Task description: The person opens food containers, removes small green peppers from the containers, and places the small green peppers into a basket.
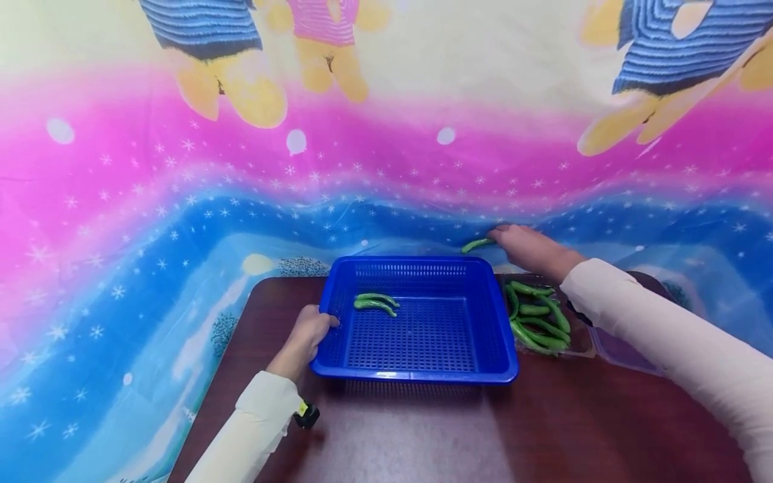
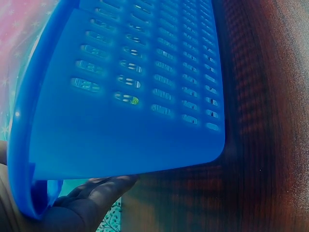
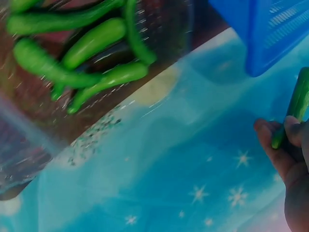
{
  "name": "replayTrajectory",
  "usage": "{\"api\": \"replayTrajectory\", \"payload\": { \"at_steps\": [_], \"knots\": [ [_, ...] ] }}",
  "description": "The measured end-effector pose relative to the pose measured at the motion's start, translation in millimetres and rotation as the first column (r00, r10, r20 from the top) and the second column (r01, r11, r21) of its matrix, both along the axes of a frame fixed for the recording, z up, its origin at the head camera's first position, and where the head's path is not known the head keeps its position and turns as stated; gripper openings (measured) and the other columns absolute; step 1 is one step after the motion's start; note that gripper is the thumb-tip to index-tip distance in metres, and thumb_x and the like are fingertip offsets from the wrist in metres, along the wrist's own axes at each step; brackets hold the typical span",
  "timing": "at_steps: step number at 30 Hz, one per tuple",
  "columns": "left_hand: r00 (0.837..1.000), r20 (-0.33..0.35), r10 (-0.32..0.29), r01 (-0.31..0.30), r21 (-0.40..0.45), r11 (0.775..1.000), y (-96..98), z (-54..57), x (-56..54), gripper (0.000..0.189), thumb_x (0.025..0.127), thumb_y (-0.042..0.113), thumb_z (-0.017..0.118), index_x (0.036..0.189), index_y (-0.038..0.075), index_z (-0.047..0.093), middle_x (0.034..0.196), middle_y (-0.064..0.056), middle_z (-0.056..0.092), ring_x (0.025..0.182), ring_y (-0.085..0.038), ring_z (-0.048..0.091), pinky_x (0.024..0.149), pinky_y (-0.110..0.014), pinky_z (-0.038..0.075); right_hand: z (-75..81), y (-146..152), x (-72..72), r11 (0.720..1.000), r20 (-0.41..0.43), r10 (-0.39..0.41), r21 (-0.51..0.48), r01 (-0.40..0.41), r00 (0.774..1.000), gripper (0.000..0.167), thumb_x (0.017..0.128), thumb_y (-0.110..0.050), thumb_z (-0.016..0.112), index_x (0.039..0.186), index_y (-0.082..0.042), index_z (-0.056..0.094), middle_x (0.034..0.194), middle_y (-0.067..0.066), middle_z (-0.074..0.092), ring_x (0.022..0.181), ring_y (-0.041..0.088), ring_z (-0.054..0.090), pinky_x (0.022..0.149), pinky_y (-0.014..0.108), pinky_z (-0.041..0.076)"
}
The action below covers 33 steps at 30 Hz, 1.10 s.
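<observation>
A blue plastic basket [image 1: 417,379] with slotted walls stands on the table, two green chili peppers [image 1: 376,303] lying inside near its left end. My left hand [image 1: 311,329] grips the basket's left rim, thumb over the top. In the left wrist view its fingers [image 2: 108,193] reach along the basket's outer side. Beyond the basket's far right corner, my right hand [image 1: 522,247] pinches one green chili pepper [image 1: 477,245] by an end, raised off the table. Several more green chili peppers [image 3: 96,43] lie in a clear plastic container [image 1: 582,343] right of the basket.
A second clear, shallow plastic piece [image 1: 625,352], perhaps a lid, lies right of the container under my right forearm. The dark brown table [image 1: 423,436] ends just behind the basket, where a colourful printed cloth [image 1: 386,168] hangs.
</observation>
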<state>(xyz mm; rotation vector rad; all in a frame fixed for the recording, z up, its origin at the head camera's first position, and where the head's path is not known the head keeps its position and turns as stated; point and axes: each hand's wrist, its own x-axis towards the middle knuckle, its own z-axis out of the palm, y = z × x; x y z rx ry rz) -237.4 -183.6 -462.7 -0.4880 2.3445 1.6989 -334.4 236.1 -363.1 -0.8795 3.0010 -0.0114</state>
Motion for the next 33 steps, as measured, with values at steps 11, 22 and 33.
{"api": "replayTrajectory", "payload": {
  "at_steps": [11,22,33],
  "knots": [
    [1.000,-0.004,0.005,-0.005,0.002,1.000,1.2,0.1,-1.2,0.037,0.094,-0.001,0.052,0.129,-0.010,0.058,0.126,-0.029,0.067,0.111,-0.042,0.069,0.099,-0.059,0.055,1.1,-32.5,-11.7,0.977,0.089,0.001,-0.212,0.018,0.996,0.037,0.099,0.008,0.053,0.135,0.009,0.060,0.128,0.029,0.067,0.103,0.037,0.072,0.087,0.048,0.061],
    [1.000,-0.009,0.001,-0.001,-0.003,1.000,1.7,0.0,-2.1,0.037,0.093,-0.001,0.052,0.129,-0.010,0.058,0.125,-0.029,0.067,0.110,-0.042,0.069,0.099,-0.059,0.055,-1.4,-61.0,-18.7,0.965,0.115,0.014,-0.261,0.017,0.993,0.034,0.099,0.003,0.056,0.131,0.007,0.064,0.128,0.026,0.068,0.091,0.028,0.071,0.087,0.045,0.059],
    [1.000,0.001,0.003,-0.003,0.003,1.000,0.9,-0.8,-1.9,0.038,0.096,0.000,0.051,0.132,-0.009,0.056,0.128,-0.029,0.066,0.114,-0.044,0.067,0.101,-0.061,0.053,-2.8,-87.6,-22.3,0.963,0.142,0.015,-0.269,0.024,0.990,0.034,0.100,0.002,0.054,0.133,0.007,0.062,0.127,0.024,0.069,0.109,0.032,0.070,0.093,0.047,0.059]
  ]
}}
